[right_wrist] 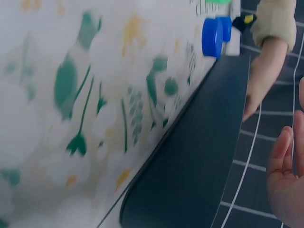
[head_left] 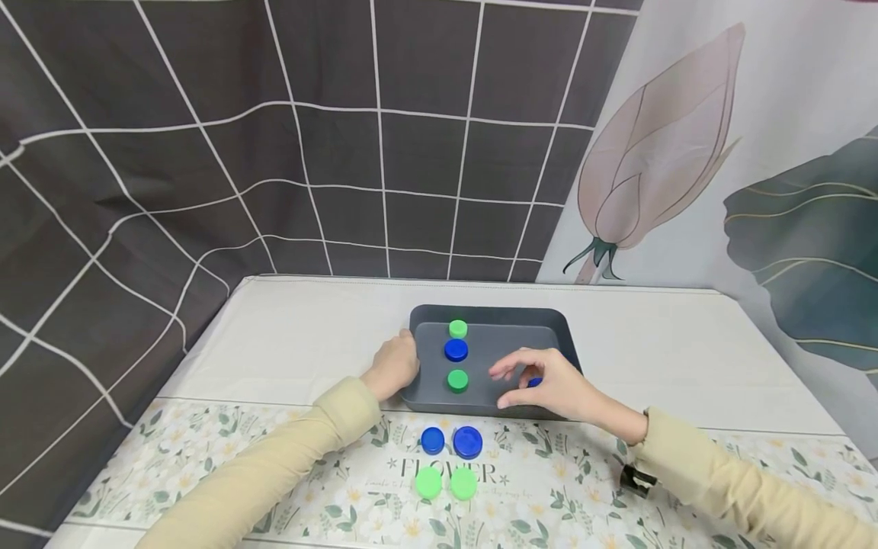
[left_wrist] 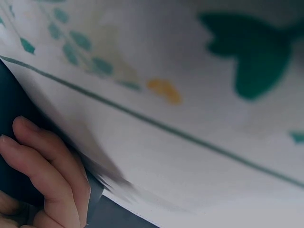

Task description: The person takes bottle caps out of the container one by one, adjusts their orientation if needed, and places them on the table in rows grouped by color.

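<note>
A dark grey rectangular tray (head_left: 507, 335) holds several round caps. Along its left part stand a light green cap (head_left: 458, 329), a blue cap (head_left: 456, 350) and a darker green cap (head_left: 457, 380). My left hand (head_left: 396, 364) grips the tray's left edge; its curled fingers (left_wrist: 52, 175) show against the wall in the left wrist view. Over the tray's right part hovers my right hand (head_left: 549, 383), thumb and fingers apart with nothing between them. Another blue cap (head_left: 535, 382) lies partly hidden behind it.
In front of the tray sit a small blue cap (head_left: 432, 441), a larger blue cap (head_left: 468, 442) and two light green caps (head_left: 428, 483) on a flower-printed cloth (head_left: 329, 488). A dark checked curtain (head_left: 329, 152) hangs behind the table. A small black object (head_left: 638, 480) is by the right sleeve.
</note>
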`<move>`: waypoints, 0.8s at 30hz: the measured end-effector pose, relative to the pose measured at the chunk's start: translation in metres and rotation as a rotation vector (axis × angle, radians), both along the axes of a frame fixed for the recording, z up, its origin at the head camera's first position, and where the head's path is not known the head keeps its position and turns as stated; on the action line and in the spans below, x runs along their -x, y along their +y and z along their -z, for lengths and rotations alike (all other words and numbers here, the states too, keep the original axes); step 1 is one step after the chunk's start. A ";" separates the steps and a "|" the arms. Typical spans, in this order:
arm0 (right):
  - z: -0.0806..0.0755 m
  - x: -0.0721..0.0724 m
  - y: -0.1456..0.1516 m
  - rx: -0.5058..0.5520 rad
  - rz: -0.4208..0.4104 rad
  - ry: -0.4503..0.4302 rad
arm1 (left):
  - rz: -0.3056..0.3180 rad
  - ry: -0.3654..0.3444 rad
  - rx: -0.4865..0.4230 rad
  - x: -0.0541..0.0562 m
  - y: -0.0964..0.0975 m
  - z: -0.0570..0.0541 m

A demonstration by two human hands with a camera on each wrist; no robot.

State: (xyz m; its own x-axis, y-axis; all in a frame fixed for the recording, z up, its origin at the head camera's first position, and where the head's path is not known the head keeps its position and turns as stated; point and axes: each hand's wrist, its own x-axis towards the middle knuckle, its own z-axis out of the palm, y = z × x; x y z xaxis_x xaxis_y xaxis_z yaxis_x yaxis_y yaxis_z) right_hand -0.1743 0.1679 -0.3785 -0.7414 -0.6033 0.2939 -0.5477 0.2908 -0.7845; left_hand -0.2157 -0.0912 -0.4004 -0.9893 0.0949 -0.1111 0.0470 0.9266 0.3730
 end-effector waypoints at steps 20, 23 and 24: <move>0.021 0.046 0.051 -0.111 -0.064 -0.076 | -0.012 -0.022 -0.003 0.001 0.000 -0.001; 0.023 0.050 0.055 -0.152 -0.094 -0.079 | -0.014 -0.023 -0.004 0.000 0.000 -0.001; 0.023 0.051 0.056 -0.164 -0.105 -0.079 | -0.013 -0.022 -0.003 0.000 0.000 -0.001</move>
State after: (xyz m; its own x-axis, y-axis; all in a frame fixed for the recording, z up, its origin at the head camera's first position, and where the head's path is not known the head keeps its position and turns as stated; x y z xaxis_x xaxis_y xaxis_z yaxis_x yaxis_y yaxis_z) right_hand -0.2254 0.2242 -0.4011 -0.6891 -0.7132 0.1282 -0.5199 0.3633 -0.7731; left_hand -0.2159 -0.0908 -0.3998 -0.9877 0.0822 -0.1326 0.0265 0.9259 0.3770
